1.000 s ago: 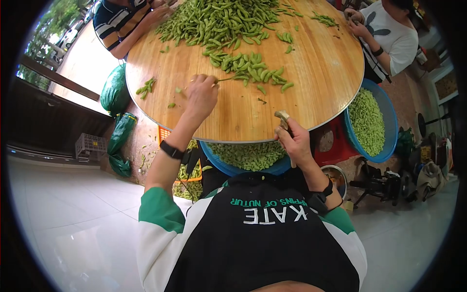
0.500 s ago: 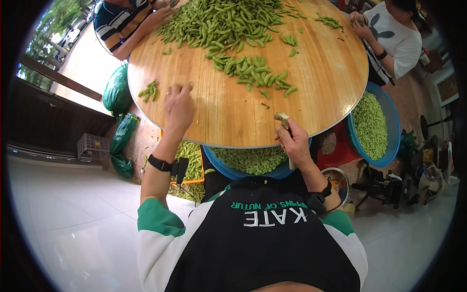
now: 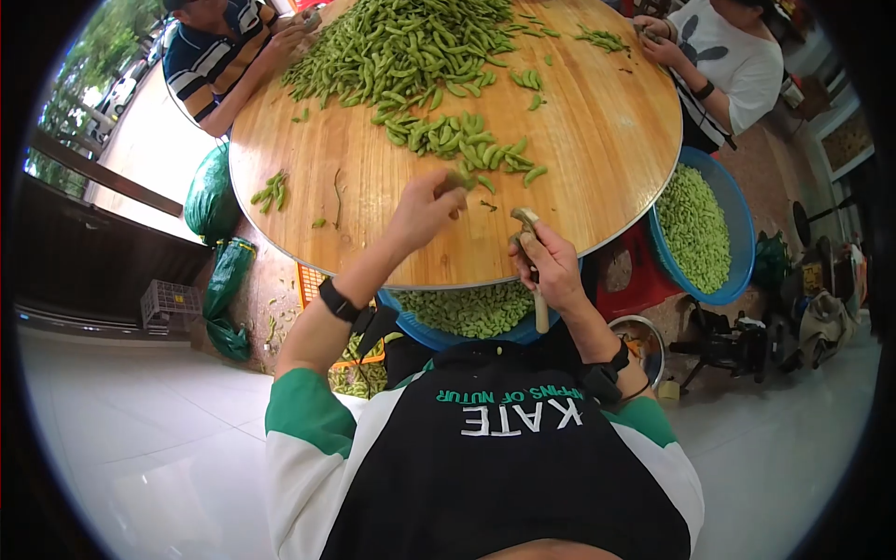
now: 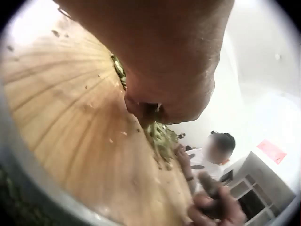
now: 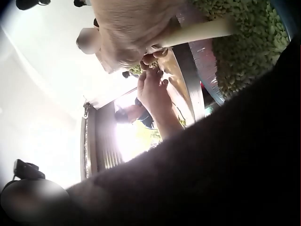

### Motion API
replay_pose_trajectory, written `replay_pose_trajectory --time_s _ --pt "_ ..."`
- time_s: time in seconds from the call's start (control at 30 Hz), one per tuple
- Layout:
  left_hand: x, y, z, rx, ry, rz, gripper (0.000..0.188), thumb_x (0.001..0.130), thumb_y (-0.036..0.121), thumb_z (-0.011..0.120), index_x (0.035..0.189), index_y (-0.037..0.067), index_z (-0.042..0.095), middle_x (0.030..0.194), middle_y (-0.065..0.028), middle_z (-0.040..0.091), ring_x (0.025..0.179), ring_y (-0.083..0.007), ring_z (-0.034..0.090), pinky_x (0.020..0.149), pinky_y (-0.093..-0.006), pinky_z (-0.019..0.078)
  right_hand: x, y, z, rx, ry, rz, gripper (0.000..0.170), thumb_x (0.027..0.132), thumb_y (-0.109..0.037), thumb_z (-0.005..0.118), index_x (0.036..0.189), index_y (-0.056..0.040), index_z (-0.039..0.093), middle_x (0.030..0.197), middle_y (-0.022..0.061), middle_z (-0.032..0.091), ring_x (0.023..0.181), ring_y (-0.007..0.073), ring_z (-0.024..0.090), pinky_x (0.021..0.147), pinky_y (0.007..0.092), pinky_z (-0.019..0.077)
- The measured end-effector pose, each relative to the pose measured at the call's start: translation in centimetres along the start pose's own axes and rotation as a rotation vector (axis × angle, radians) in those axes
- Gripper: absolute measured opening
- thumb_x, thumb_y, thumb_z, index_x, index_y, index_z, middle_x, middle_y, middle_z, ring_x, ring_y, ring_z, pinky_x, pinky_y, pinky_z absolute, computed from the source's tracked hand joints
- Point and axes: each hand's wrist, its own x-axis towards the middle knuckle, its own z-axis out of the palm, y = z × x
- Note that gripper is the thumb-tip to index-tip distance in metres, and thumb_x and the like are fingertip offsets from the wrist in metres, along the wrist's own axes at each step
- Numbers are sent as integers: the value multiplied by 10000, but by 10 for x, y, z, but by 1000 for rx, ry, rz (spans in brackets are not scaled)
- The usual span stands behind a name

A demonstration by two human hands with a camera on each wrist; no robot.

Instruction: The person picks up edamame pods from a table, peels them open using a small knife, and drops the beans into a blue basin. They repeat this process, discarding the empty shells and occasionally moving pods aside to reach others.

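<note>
My left hand (image 3: 429,213) is over the table at the near edge of the soybean pods (image 3: 446,138), its fingers bent and blurred. Thumb and finger pinch a greenish pod (image 4: 154,115), mostly hidden by the hand in the left wrist view. Close to the table's near edge, my right hand (image 3: 553,263) grips a tool with a pale handle (image 3: 541,313). That handle (image 5: 197,33) sticks out below the palm. A greyish covering (image 3: 525,217) shows at the right hand's fingertip. The tool's working end is hidden in the grip.
A big pod heap (image 3: 401,51) lies across the round wooden table (image 3: 588,159). A thin stem (image 3: 337,198) and a few pods (image 3: 271,191) are at left. Blue basins of shelled beans stand below the near edge (image 3: 467,313) and at right (image 3: 695,233). Two people sit opposite.
My left hand let go of a stem at the left, where it now lies on the table, and swung right to the near pods. The right hand has barely moved, still holding its tool.
</note>
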Motion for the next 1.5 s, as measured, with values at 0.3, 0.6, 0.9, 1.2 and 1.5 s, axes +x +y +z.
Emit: replay_pose_trajectory --time_s 0.3,0.6,0.9,1.2,1.5 --pt "-48 21 27 -687 -305 -236 94 903 107 596 875 18 586 715 -38 603 524 -59 505 425 -183 370 -12 -12 11 209 -186 124 376 995 -176 412 1338 -22 404 812 40 532 534 57 429 427 182 357" --pt "-57 25 38 -582 -186 -87 89 893 91 602 880 6 582 748 -27 612 608 -67 532 520 -206 403 -15 -7 7 206 -162 77 403 988 -183 457 1358 -30 416 810 27 557 508 54 419 420 184 344" --pt "-49 18 34 -1137 -397 -374 74 895 80 599 941 22 593 767 -39 619 616 -90 547 533 -201 409 -19 -16 7 404 -178 188 257 972 -177 494 1163 -12 547 790 53 577 499 63 414 393 182 334" --pt "-50 9 45 -272 -236 197 156 880 151 625 930 12 575 715 -31 591 569 -151 567 482 -300 435 -21 0 -5 638 -107 329 227 972 -184 493 1147 -52 554 784 87 568 497 80 403 360 189 336" --pt "-54 30 35 679 53 929 104 735 65 619 801 30 546 702 -93 465 618 -250 521 503 -351 426 -18 -5 -3 1019 -234 463 291 969 -193 493 1248 -111 508 802 68 521 502 75 385 348 182 303"
